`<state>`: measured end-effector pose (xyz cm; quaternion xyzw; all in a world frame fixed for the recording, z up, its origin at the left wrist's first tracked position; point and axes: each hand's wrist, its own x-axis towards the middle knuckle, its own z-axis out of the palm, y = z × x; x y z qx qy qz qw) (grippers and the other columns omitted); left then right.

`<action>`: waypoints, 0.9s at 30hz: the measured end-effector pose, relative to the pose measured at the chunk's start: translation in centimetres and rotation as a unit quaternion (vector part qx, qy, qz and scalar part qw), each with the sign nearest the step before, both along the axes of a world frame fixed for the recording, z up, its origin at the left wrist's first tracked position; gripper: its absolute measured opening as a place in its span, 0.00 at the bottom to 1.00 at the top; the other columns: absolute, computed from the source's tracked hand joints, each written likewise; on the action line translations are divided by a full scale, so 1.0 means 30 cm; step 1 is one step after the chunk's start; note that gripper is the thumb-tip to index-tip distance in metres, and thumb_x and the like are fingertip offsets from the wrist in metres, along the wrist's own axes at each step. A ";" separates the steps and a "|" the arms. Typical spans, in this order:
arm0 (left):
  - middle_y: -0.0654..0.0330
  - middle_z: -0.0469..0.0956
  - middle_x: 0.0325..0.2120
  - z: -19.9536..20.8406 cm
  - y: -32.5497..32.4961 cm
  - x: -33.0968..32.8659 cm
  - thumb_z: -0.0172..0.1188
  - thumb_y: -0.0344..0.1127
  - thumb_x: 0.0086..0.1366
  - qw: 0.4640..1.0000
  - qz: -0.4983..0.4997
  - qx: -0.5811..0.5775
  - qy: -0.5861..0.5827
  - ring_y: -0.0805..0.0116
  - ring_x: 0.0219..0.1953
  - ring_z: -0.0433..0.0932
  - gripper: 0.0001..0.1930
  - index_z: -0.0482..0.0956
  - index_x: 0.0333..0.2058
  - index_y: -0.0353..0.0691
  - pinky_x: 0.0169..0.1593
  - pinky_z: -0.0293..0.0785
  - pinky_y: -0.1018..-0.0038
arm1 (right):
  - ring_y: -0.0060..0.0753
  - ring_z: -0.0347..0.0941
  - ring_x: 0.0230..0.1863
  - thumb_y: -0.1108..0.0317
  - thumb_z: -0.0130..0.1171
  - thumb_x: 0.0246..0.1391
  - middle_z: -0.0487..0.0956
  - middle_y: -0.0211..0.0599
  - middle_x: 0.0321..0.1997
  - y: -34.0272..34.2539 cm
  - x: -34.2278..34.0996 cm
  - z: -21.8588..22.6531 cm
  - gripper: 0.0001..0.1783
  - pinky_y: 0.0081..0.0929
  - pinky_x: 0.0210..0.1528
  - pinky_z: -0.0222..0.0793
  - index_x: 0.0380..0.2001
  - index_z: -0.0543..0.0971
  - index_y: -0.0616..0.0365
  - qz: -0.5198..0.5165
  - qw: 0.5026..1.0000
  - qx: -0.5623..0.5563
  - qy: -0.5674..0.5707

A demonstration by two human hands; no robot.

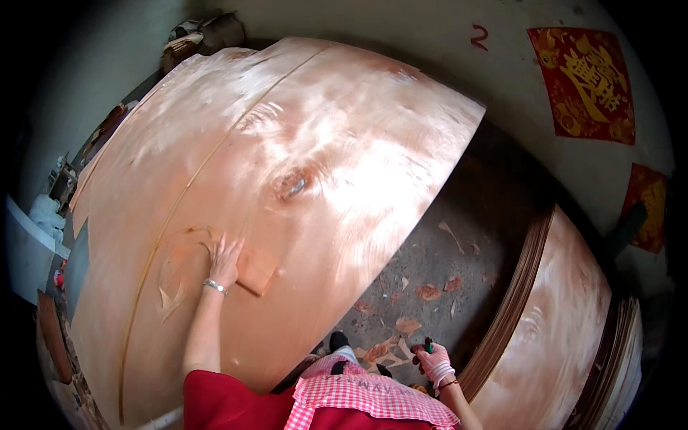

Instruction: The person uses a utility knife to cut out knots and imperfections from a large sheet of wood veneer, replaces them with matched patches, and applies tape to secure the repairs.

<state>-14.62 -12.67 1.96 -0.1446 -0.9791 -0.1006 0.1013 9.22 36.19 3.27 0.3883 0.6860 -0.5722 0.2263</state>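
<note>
A large sheet of reddish wood veneer [344, 158] spreads before me, with a knot hole [294, 185] near its middle. My left hand [225, 261], bare with a metal wristband, rests on the sheet with its fingers spread. Beside it, by the thumb side, lies a small rectangular veneer piece [256, 271]. A thin tan strip [188, 188] runs lengthwise over the sheet and curls near my fingers. Low at the right, away from the sheet, my right hand [436, 362] in a pink and white glove is closed around a small dark tool with a green part [429, 345]; its working end is unclear.
On the right stands a stack of veneer sheets [548, 322], with another stack [618, 365] beyond it. Veneer scraps [408, 327] litter the dark floor [423, 251] between. Red posters [584, 86] hang on the wall. Rolled veneer [215, 34] sits at the far left.
</note>
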 end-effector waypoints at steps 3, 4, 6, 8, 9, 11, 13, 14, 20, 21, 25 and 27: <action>0.53 0.66 0.47 0.030 -0.006 -0.042 0.49 0.23 0.49 0.985 0.006 -0.063 -0.160 0.51 0.57 0.56 0.23 0.69 0.48 0.42 0.61 0.48 0.56 | 0.21 0.61 0.11 0.62 0.58 0.47 0.72 0.30 0.15 -0.026 -0.186 0.052 0.10 0.21 0.12 0.56 0.25 0.76 0.58 0.003 1.000 -0.003 -0.005; 0.53 0.66 0.47 0.048 0.000 -0.046 0.50 0.24 0.50 0.971 0.011 -0.084 -0.223 0.51 0.57 0.57 0.23 0.69 0.48 0.42 0.61 0.48 0.55 | 0.21 0.61 0.11 0.63 0.58 0.47 0.72 0.29 0.15 -0.028 -0.222 0.048 0.09 0.21 0.13 0.56 0.24 0.76 0.58 0.009 1.000 -0.023 0.007; 0.53 0.66 0.46 0.061 -0.011 -0.047 0.53 0.29 0.51 0.976 0.018 -0.066 -0.208 0.52 0.56 0.58 0.22 0.67 0.48 0.42 0.60 0.49 0.55 | 0.20 0.61 0.12 0.64 0.57 0.48 0.72 0.29 0.15 -0.035 -0.316 0.031 0.08 0.20 0.13 0.56 0.24 0.76 0.58 0.040 0.996 -0.070 0.030; 0.51 0.65 0.47 0.072 -0.022 -0.022 0.55 0.33 0.52 0.984 0.056 -0.059 -0.155 0.51 0.56 0.58 0.23 0.66 0.49 0.40 0.60 0.49 0.56 | 0.18 0.63 0.14 0.64 0.56 0.49 0.73 0.29 0.16 -0.046 -0.431 0.032 0.08 0.19 0.15 0.58 0.27 0.77 0.58 0.120 0.990 -0.046 0.060; 0.49 0.65 0.48 0.071 -0.014 -0.019 0.55 0.35 0.53 0.989 0.083 -0.059 -0.107 0.50 0.56 0.58 0.24 0.65 0.50 0.39 0.60 0.50 0.58 | 0.18 0.63 0.13 0.64 0.55 0.50 0.74 0.29 0.17 -0.056 -0.496 0.036 0.09 0.19 0.14 0.59 0.28 0.78 0.58 0.155 0.983 -0.035 0.089; 0.45 0.62 0.50 0.064 0.000 0.009 0.56 0.39 0.54 0.976 0.213 -0.014 -0.038 0.48 0.56 0.57 0.28 0.62 0.52 0.35 0.60 0.50 0.59 | 0.18 0.64 0.13 0.63 0.55 0.50 0.75 0.29 0.17 -0.080 -0.634 0.075 0.09 0.18 0.14 0.60 0.29 0.79 0.57 0.217 0.968 -0.036 0.123; 0.41 0.59 0.53 0.034 0.035 0.046 0.56 0.41 0.55 0.912 0.404 0.074 0.007 0.46 0.57 0.56 0.32 0.57 0.55 0.31 0.60 0.50 0.60 | 0.17 0.64 0.13 0.63 0.54 0.51 0.75 0.29 0.17 -0.087 -0.762 0.094 0.10 0.18 0.15 0.60 0.26 0.78 0.58 0.264 0.958 -0.045 0.104; 0.40 0.59 0.53 0.037 0.072 0.058 0.56 0.42 0.55 0.892 0.443 0.087 -0.027 0.46 0.56 0.57 0.34 0.55 0.55 0.30 0.59 0.52 0.60 | 0.17 0.64 0.14 0.63 0.54 0.51 0.75 0.29 0.17 -0.091 -0.822 0.093 0.11 0.18 0.15 0.60 0.25 0.78 0.59 0.296 0.949 -0.051 0.099; 0.45 0.73 0.36 -0.031 0.149 0.117 0.59 0.35 0.53 0.782 0.554 0.273 -0.083 0.57 0.30 0.75 0.39 0.47 0.58 0.27 0.34 0.72 0.69 | 0.22 0.69 0.20 0.57 0.54 0.52 0.75 0.32 0.20 -0.296 -1.104 0.052 0.14 0.23 0.23 0.67 0.31 0.75 0.58 0.559 0.821 -0.061 0.099; 0.53 0.73 0.33 -0.101 0.134 0.130 0.58 0.29 0.55 0.729 0.557 0.392 -0.060 0.68 0.28 0.73 0.38 0.45 0.59 0.29 0.27 0.71 0.75 | 0.24 0.70 0.23 0.57 0.54 0.52 0.76 0.35 0.26 -0.343 -1.156 -0.049 0.17 0.23 0.26 0.69 0.38 0.72 0.58 0.418 0.849 -0.312 -0.089; 0.59 0.73 0.38 -0.048 0.387 0.088 0.53 0.28 0.59 0.579 0.431 0.680 0.128 0.73 0.34 0.72 0.34 0.45 0.59 0.33 0.32 0.73 0.78 | 0.31 0.73 0.30 0.59 0.57 0.50 0.75 0.41 0.41 -0.544 -1.182 -0.052 0.30 0.21 0.37 0.70 0.54 0.61 0.59 0.256 0.859 -0.414 -0.157; 0.55 0.70 0.43 -0.088 0.469 0.105 0.52 0.26 0.59 0.581 0.391 0.690 0.184 0.73 0.42 0.70 0.33 0.45 0.59 0.33 0.44 0.70 0.77 | 0.33 0.73 0.32 0.61 0.58 0.49 0.74 0.41 0.45 -0.594 -1.140 -0.047 0.33 0.21 0.41 0.69 0.56 0.59 0.59 0.419 0.853 -0.298 0.089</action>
